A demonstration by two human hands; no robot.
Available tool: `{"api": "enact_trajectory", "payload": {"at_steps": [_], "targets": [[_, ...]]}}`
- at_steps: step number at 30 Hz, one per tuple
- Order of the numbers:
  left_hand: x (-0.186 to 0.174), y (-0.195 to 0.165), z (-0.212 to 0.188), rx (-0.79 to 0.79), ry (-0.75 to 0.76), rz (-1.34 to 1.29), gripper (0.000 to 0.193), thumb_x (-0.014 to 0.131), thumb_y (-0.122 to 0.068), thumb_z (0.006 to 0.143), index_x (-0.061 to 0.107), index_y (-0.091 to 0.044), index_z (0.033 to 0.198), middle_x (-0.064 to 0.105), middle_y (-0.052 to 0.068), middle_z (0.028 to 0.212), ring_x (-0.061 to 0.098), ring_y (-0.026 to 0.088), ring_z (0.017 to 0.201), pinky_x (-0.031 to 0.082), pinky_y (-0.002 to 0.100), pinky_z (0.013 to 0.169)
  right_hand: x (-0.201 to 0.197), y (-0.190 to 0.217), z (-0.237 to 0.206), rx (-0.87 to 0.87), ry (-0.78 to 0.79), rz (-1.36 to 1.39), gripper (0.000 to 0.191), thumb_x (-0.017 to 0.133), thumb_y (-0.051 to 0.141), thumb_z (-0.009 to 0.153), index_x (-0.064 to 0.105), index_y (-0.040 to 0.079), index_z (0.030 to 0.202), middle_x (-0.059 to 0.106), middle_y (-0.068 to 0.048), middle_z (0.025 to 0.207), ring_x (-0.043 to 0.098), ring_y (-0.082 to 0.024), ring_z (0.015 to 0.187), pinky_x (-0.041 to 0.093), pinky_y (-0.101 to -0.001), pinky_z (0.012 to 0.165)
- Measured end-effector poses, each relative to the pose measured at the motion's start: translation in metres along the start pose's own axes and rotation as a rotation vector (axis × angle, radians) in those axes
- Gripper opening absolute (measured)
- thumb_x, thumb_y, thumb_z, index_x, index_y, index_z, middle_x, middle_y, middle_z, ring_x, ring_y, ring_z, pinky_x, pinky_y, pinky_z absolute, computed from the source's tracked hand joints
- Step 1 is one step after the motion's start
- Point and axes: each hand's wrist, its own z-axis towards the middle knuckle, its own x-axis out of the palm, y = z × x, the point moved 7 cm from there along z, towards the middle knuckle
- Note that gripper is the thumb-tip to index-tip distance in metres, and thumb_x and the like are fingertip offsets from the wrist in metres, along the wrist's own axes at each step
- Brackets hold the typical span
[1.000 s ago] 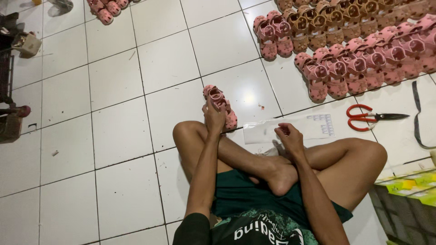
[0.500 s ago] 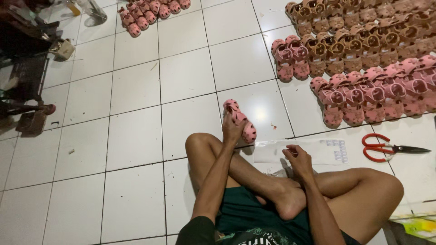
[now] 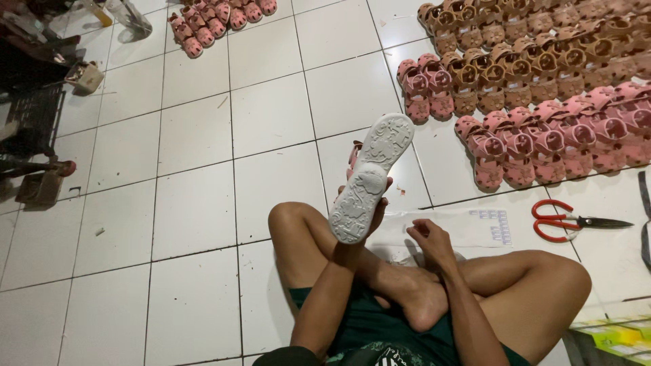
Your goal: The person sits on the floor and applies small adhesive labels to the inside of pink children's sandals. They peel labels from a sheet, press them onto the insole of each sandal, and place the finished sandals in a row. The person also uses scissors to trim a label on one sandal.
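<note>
My left hand (image 3: pixel 369 213) grips a small sandal (image 3: pixel 369 177) and holds it up with its pale grey sole facing me; a bit of its pink upper shows behind the sole. My right hand (image 3: pixel 430 240) rests with curled fingers on a white sheet of paper (image 3: pixel 468 227) on the floor, in front of my crossed legs (image 3: pixel 407 285). I cannot see anything gripped in the right hand.
Rows of pink sandals (image 3: pixel 563 135) and tan sandals (image 3: pixel 529 54) fill the upper right of the white tiled floor (image 3: pixel 196 203). More pink sandals (image 3: pixel 217 17) lie at the top. Red-handled scissors (image 3: pixel 569 220) lie right of the paper. Dark clutter (image 3: pixel 34 115) stands at the left.
My left hand has lifted the pink sandal off the floor and turned it sole-up towards me. The view has shifted, bringing the sandal rows closer.
</note>
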Motion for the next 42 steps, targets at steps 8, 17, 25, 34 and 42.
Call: {"api": "enact_trajectory", "payload": {"at_steps": [8,17,25,34,42], "targets": [[0.018,-0.022,0.007,-0.130,0.033,-0.557,0.047,0.062,-0.043,0.100,0.049,-0.030,0.144,0.072,-0.005,0.128,0.063,0.016,0.106,0.051,0.030,0.086,0.014,0.007,-0.003,-0.148,0.138,-0.055,0.052,0.078,0.033,0.085,0.068,0.003,0.126,0.073,-0.018,0.122,0.070,-0.028,0.114,0.054,-0.0376,0.098],[0.025,-0.030,0.013,-0.147,0.068,-0.587,0.049,0.059,-0.044,0.103,0.047,-0.025,0.147,0.069,0.000,0.132,0.063,0.019,0.110,0.053,0.031,0.086,0.017,0.011,-0.005,-0.128,0.186,-0.023,0.055,0.077,0.030,0.087,0.064,0.001,0.132,0.070,-0.017,0.130,0.066,-0.028,0.124,0.051,-0.0377,0.104],[0.020,-0.032,0.008,-0.141,0.096,-0.606,0.051,0.057,-0.044,0.105,0.046,-0.020,0.149,0.066,0.005,0.135,0.064,0.021,0.112,0.055,0.032,0.086,0.015,0.009,-0.006,-0.140,0.179,-0.039,0.054,0.076,0.032,0.087,0.065,0.002,0.131,0.071,-0.017,0.129,0.066,-0.029,0.122,0.050,-0.0383,0.104],[0.013,-0.032,-0.004,-0.147,0.124,-0.706,0.054,0.054,-0.045,0.108,0.044,-0.015,0.152,0.063,0.010,0.138,0.064,0.024,0.115,0.056,0.033,0.087,0.013,0.011,-0.007,-0.129,0.175,-0.057,0.052,0.075,0.032,0.087,0.065,0.003,0.129,0.072,-0.017,0.124,0.069,-0.029,0.116,0.053,-0.0385,0.099],[0.014,-0.036,-0.006,-0.150,0.156,-0.698,0.057,0.051,-0.046,0.111,0.042,-0.010,0.155,0.061,0.014,0.141,0.064,0.027,0.118,0.058,0.034,0.087,0.010,0.019,-0.010,-0.162,0.166,-0.054,0.051,0.075,0.031,0.088,0.065,0.002,0.128,0.072,-0.018,0.121,0.069,-0.030,0.113,0.053,-0.0388,0.095]]}}
